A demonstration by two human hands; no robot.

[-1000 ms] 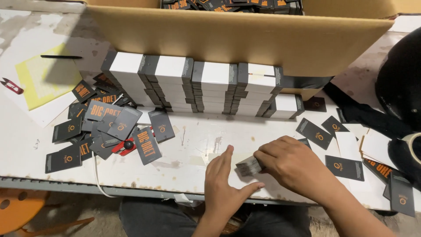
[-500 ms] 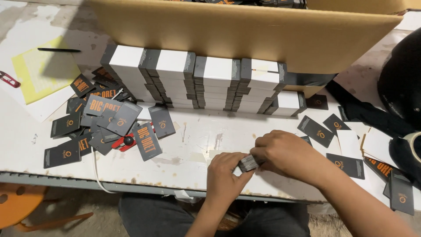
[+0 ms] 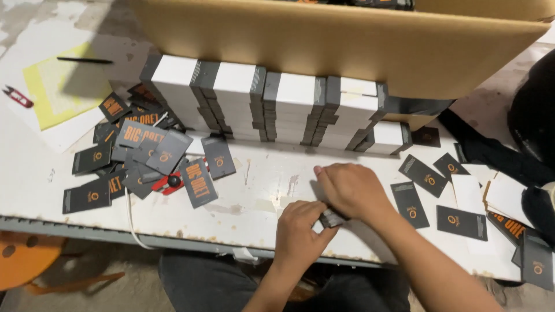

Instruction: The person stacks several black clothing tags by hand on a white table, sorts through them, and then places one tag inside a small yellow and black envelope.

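Right hand: the right hand (image 3: 352, 188) lies knuckles-up over the near part of the table, its fingers curled down onto the small dark grey stack of cards (image 3: 332, 218), grasping it from above and from the far side.
Left hand: the left hand (image 3: 299, 231) comes up from the table's near edge, and its thumb and fingertips pinch the same stack from the near left side.
Stack position: between the two hands, touching both, low over the white, scuffed table top (image 3: 254, 185), close to its near edge.
Stack axis: only a short end shows; the visible edge seems to run from lower left to upper right, but I cannot tell its full length or which way it points.
Left of the hands: a loose heap of dark grey paper tags with orange print (image 3: 141, 156), overlapping one another, well apart from the hands; a small red and black tool (image 3: 171, 182) lies among them.
Right of the hands: single dark tags (image 3: 409, 203) lying flat, near the right forearm.
Behind: a row of stacked white boxes with grey ends (image 3: 272, 101), leaning against a large brown cardboard box (image 3: 347, 46).
Far left: a yellow sheet of paper (image 3: 55, 86) and small red snips (image 3: 17, 96).
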